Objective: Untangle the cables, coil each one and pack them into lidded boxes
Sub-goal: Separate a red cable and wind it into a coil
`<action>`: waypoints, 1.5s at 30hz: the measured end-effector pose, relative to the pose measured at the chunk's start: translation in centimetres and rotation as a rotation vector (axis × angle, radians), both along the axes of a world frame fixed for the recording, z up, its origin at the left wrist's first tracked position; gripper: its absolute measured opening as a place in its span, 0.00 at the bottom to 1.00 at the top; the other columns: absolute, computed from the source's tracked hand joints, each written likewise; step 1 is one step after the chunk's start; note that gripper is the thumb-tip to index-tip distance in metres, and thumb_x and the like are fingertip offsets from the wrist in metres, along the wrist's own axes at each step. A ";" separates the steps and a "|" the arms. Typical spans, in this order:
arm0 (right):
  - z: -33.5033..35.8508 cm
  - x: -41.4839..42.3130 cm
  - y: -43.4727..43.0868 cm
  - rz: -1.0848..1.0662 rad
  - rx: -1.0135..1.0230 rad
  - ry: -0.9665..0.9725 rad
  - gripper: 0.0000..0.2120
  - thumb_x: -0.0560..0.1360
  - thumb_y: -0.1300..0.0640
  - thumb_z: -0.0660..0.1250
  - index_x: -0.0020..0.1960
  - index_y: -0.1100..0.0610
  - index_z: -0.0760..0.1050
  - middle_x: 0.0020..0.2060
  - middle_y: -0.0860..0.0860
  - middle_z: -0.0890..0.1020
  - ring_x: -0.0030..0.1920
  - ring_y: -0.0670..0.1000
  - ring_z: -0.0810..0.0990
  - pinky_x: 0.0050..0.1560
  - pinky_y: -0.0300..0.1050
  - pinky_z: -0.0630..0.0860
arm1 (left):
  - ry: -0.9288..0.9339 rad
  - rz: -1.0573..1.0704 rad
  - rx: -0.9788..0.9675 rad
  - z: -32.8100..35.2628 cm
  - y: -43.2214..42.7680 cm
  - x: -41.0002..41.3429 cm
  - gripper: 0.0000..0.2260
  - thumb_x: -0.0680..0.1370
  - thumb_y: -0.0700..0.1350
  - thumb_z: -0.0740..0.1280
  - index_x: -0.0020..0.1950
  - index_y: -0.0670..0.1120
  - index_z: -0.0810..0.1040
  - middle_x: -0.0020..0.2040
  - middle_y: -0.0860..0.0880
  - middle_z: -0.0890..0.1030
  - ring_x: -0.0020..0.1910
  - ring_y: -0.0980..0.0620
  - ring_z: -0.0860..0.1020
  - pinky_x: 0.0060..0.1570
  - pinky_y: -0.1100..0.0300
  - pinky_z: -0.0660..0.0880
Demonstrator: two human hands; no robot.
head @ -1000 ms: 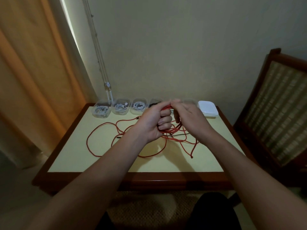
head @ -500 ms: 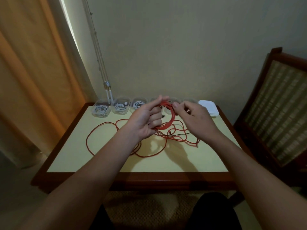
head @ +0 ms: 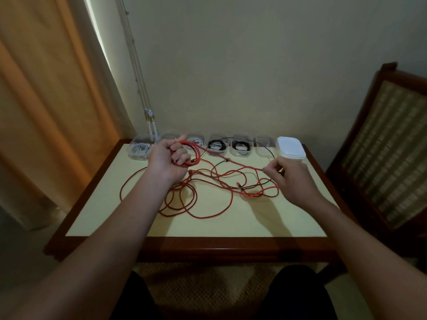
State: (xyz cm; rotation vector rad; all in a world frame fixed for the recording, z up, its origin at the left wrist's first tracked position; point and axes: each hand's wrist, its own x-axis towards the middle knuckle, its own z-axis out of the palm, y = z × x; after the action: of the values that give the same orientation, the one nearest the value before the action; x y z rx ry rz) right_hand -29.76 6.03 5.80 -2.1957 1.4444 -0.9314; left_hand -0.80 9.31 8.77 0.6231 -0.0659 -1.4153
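A long red cable lies in loose tangled loops across the yellow table top. My left hand grips a small coil of that cable at the back left. A taut red strand runs from the coil to my right hand, which pinches it at the right. A thin black cable threads through the red loops. Along the back edge stand several clear boxes: one holds white cable, two hold black coils.
A stack of white lids sits at the back right corner. A wooden chair stands close to the table's right side. An orange curtain hangs on the left. The wall runs right behind the boxes.
My hands were together over the coil; my right hand has since moved away to the right, drawing out a straight length of red cable. My left hand shifted left with the coil.
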 end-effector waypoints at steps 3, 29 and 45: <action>-0.5 1.0 0.1 0.070 -0.092 0.241 0.10 0.80 0.50 0.67 0.44 0.55 0.78 0.39 0.48 0.81 0.41 0.51 0.78 0.42 0.48 0.73 | -0.198 0.045 0.013 0.1 -0.3 -1.0 0.06 0.82 0.37 0.58 0.54 0.40 0.73 0.29 0.52 0.67 0.21 0.57 0.61 0.19 0.66 0.58; 2.2 6.5 2.2 0.084 0.225 -0.235 0.29 0.83 0.37 0.55 0.38 0.60 0.72 0.27 0.49 0.71 0.28 0.45 0.67 0.33 0.45 0.64 | -0.327 -0.440 -0.141 -0.6 1.6 -9.3 0.09 0.82 0.50 0.63 0.48 0.47 0.79 0.24 0.55 0.58 0.17 0.58 0.55 0.16 0.67 0.51; -9.7 1.6 -1.6 0.058 0.303 0.494 0.16 0.85 0.50 0.53 0.50 0.56 0.77 0.46 0.55 0.81 0.49 0.56 0.80 0.48 0.47 0.74 | -0.106 -0.359 -0.148 0.6 1.0 -2.4 0.12 0.79 0.48 0.66 0.55 0.43 0.82 0.22 0.55 0.59 0.16 0.58 0.56 0.16 0.66 0.49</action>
State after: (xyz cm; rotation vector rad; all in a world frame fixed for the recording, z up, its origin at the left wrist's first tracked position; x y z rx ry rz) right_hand -28.12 4.43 -3.93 -2.3047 1.5865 -0.1279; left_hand -3.24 10.28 9.32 0.5820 -0.3791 -1.7033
